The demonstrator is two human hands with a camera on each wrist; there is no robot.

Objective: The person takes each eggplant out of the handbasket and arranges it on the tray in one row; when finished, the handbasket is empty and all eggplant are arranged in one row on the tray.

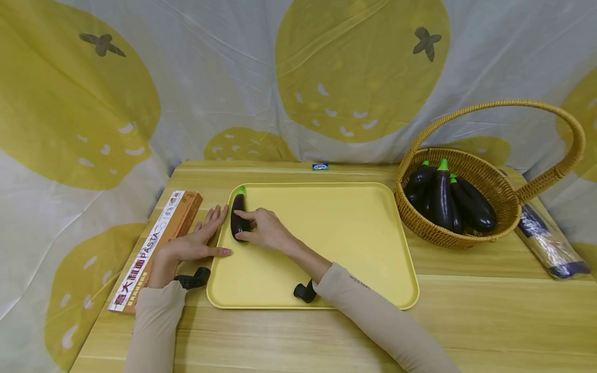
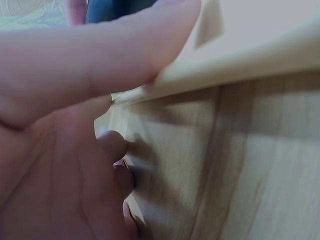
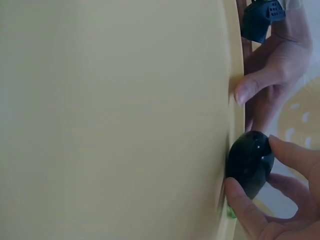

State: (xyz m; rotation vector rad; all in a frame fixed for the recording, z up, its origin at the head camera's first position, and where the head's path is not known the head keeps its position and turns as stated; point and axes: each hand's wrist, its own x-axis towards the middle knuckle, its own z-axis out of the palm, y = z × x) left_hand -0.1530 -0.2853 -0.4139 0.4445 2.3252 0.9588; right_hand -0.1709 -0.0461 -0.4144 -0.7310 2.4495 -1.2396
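Note:
A dark purple eggplant [image 1: 238, 202] with a green stem end lies lengthwise along the left side of the yellow tray [image 1: 322, 233]. My right hand [image 1: 269, 229] pinches it between thumb and fingers, and the right wrist view shows the fingertips on both sides of the glossy eggplant [image 3: 251, 157]. Just left of it, my left hand [image 1: 191, 245] has its fingers extended at the tray's left rim. In the left wrist view the thumb [image 2: 110, 60] lies over the tray edge [image 2: 200, 75], with the other fingertips beside it above the wooden table.
A wicker basket [image 1: 426, 232] with a tall handle stands right of the tray and holds several eggplants [image 1: 443, 197]. Behind it lies a clear-wrapped packet [image 1: 550, 241]. A long pasta box [image 1: 158, 243] sits left of my left hand. One small blue packet [image 1: 320, 167] is at the table's back edge.

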